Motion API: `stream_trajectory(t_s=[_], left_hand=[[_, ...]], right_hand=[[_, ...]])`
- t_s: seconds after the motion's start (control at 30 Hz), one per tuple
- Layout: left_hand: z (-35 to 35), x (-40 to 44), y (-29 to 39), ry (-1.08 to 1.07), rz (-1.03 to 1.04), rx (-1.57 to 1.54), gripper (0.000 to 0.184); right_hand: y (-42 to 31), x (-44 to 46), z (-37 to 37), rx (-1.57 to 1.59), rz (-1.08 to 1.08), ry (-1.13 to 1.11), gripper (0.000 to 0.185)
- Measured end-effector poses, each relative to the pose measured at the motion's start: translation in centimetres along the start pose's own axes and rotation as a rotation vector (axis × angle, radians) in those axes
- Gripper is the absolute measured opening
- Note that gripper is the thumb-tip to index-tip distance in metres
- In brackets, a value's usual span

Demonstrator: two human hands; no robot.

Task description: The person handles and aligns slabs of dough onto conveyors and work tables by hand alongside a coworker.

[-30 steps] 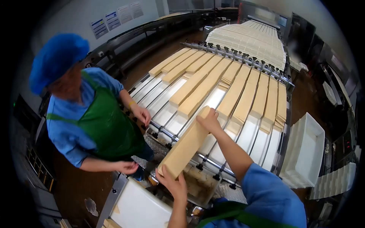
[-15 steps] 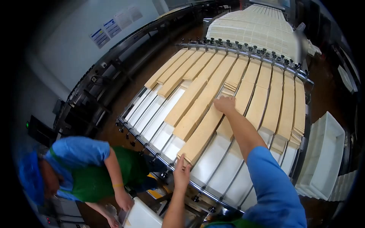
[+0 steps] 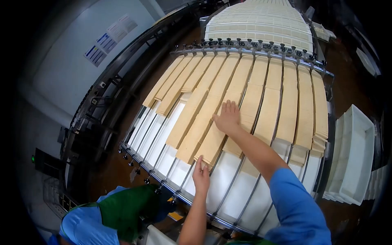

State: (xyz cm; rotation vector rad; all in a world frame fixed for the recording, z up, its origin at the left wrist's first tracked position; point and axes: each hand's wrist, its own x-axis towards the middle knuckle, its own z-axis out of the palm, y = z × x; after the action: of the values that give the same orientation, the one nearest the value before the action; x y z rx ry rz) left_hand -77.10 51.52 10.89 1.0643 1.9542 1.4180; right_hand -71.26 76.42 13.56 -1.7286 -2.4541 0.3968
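Observation:
Long rows of thin beige biscuit-like pieces, packed tightly together, lie in lanes on a white slatted table. My left hand (image 3: 201, 176) is at the near end of one row (image 3: 214, 141), its stretched fingers touching the end pieces. Farther up the same row, my right hand (image 3: 228, 119) lies flat on top with its fingers apart. A longer row (image 3: 192, 141) runs along its left side. To the right, a shorter row (image 3: 232, 148) ends beyond my left hand. Neither hand is wrapped around a piece.
Thin metal rails divide the white table surface (image 3: 220, 179), and a metal bar with black knobs (image 3: 261, 48) crosses its far end. Beyond it is a pale conveyor (image 3: 261, 26). White trays (image 3: 353, 155) are stacked at right. A co-worker in a green apron (image 3: 128, 208) bends at lower left.
The row's near end has moved away from me, closing the gap farther up. My right hand has gone from curled at that gap to flat on the row. The co-worker has bent lower.

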Motion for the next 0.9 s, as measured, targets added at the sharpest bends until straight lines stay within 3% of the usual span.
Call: stream_trajectory(t_s=[0.17, 0.23, 0.37, 0.43, 0.5, 0.53, 0.6, 0.67, 0.9], left_hand=[[-1.0, -2.7, -0.8, 0.111, -0.047, 0.016, 0.044], [-2.1, -6.2, -0.1, 0.228, 0.046, -0.001, 0.042], [-5.3, -15.0, 2.2, 0.344, -0.063, 0.046, 0.04], [-6.9, -18.9, 1.9, 0.514, 0.105, 0.418, 0.035], [-8.9, -23.3, 1.5, 0.58, -0.035, 0.38, 0.033], [-9.6, -25.7, 1.5, 0.576, -0.135, 0.324, 0.032], [-11.1, -29.4, 0.9, 0.732, -0.194, 0.383, 0.024], [-12.5, -33.2, -0.1, 0.721, -0.185, 0.244, 0.018], [-17.3, -42.6, 0.0, 1.089, -0.099, 0.449, 0.012]], right_hand=[[0.4, -0.4, 0.3, 0.015, -0.006, 0.022, 0.075], [0.2, -0.6, 0.1, 0.0, -0.007, 0.024, 0.075], [0.6, 0.2, 1.1, 0.005, -0.04, 0.069, 0.081], [2.0, 3.0, 3.4, 0.094, -0.063, 0.127, 0.086], [2.1, 2.4, 3.2, 0.087, -0.064, 0.162, 0.085], [1.8, 1.1, 3.2, 0.083, -0.12, 0.223, 0.078], [1.3, -2.6, 3.3, 0.189, -0.347, 0.301, 0.065], [0.1, -8.1, 3.8, 0.226, -0.556, 0.353, 0.056], [-4.9, -31.1, 3.7, 0.466, -1.228, 0.163, 0.052]])
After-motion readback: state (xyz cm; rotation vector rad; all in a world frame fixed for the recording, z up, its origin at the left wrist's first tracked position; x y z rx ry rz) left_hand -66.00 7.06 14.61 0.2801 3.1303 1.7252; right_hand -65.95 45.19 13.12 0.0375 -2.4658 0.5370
